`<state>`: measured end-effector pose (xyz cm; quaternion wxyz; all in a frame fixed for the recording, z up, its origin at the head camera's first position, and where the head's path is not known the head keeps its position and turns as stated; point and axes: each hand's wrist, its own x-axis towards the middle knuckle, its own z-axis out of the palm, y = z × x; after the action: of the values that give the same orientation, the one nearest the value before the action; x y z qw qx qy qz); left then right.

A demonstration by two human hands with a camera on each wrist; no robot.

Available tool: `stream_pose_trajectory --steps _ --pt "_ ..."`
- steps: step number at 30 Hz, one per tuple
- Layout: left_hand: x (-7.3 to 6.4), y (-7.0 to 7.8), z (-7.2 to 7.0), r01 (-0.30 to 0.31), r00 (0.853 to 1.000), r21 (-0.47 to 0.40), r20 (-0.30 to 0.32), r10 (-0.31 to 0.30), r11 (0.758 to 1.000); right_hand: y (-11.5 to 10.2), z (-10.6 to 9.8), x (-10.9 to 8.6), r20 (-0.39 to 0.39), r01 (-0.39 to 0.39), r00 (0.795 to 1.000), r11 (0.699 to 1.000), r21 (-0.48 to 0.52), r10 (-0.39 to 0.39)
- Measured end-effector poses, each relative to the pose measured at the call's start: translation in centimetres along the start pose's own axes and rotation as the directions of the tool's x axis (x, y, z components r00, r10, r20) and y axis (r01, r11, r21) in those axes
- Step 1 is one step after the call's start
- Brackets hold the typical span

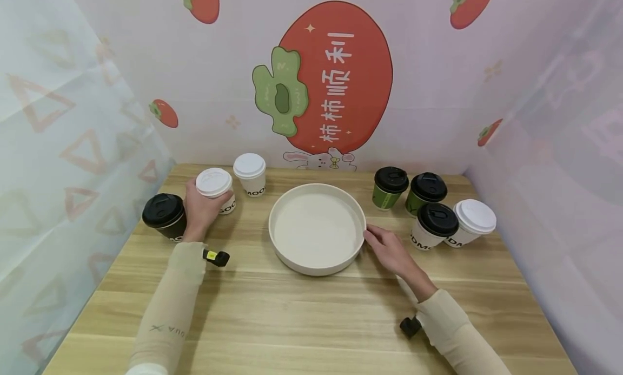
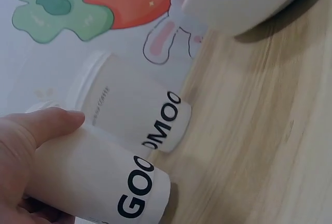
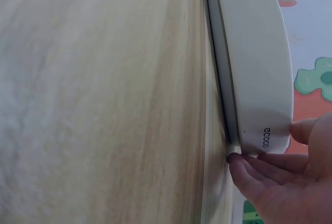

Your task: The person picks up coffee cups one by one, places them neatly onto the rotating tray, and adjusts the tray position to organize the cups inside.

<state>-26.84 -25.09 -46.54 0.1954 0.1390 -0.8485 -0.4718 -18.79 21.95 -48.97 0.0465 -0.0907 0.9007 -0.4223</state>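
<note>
My left hand point(image 1: 200, 212) grips a white paper cup with a white lid point(image 1: 215, 189) that stands at the table's back left; the wrist view shows my thumb point(image 2: 44, 125) lying on the same cup point(image 2: 93, 177). A round white tray point(image 1: 316, 230) sits in the middle of the table, nothing in it. My right hand point(image 1: 389, 249) lies on the table with straight fingers touching the tray's right wall; in the right wrist view the fingertips point(image 3: 244, 164) meet the base of the tray point(image 3: 254, 63).
A second white-lidded cup point(image 1: 250, 173) stands behind the held one, and a dark black-lidded cup point(image 1: 164, 215) is to its left. On the right stand two green cups point(image 1: 389, 187) point(image 1: 426, 193), a white black-lidded cup point(image 1: 435, 225) and a white cup point(image 1: 472, 222). Walls close three sides.
</note>
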Motion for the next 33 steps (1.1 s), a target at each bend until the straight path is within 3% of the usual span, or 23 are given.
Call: stream_pose_trajectory --steps 3,8,14,19,23,27,33 --pt "-0.3 0.6 -0.2 -0.021 1.000 -0.020 0.018 0.021 1.000 -0.1 0.0 0.0 0.001 -0.007 1.000 1.000 -0.001 0.007" --pt "-0.9 3.0 -1.0 -0.058 0.996 -0.052 0.061 0.061 0.997 -0.1 0.0 0.0 0.008 -0.008 1.000 1.000 -0.003 0.008" --pt "-1.5 6.4 -1.2 -0.179 0.974 -0.091 0.123 0.189 0.980 0.1 0.1 0.1 0.013 -0.005 1.000 1.000 0.003 0.005" --pt "-2.5 9.5 -0.3 -0.236 0.939 -0.134 0.223 0.261 0.963 0.1 0.1 0.0 0.017 -0.008 1.000 1.000 0.005 0.008" --pt "-3.2 11.7 1.5 -0.263 0.906 -0.131 0.307 0.292 0.956 -0.1 0.1 -0.1 0.013 -0.017 1.000 1.000 -0.005 0.017" --pt "-3.9 13.6 3.7 -0.280 0.867 -0.153 0.384 0.318 0.948 -0.3 0.1 -0.1 0.007 -0.020 1.000 1.000 -0.011 0.020" --pt "-5.0 15.5 7.6 -0.294 0.793 -0.190 0.498 0.350 0.937 -0.3 0.1 -0.1 0.012 -0.021 1.000 1.000 -0.014 0.021"
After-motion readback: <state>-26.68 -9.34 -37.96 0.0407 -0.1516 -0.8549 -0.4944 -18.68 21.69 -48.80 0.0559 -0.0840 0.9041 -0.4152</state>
